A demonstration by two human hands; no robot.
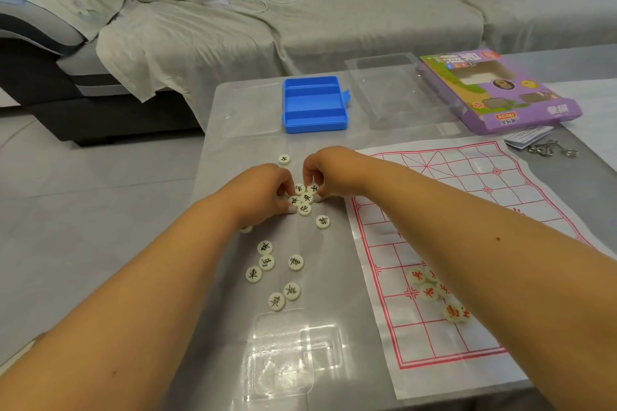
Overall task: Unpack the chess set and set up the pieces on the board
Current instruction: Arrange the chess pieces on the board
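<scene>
Both hands meet over a small cluster of black-marked pieces (304,200) near the middle of the grey desk (213,183): the left hand (267,190) has its fingers curled down with the tips touching the cluster's left side, and the right hand (322,170) pinches at the top pieces, though which single piece either one grips cannot be told. More black-marked pieces (267,264) lie scattered on the desk between the forearms, and red-marked pieces (434,290) sit heaped on the paper board (467,197), partly hidden by the right forearm. The board lies along the desk's right side, with bare desk between the cluster and the open blue case (314,103) at the far edge.
</scene>
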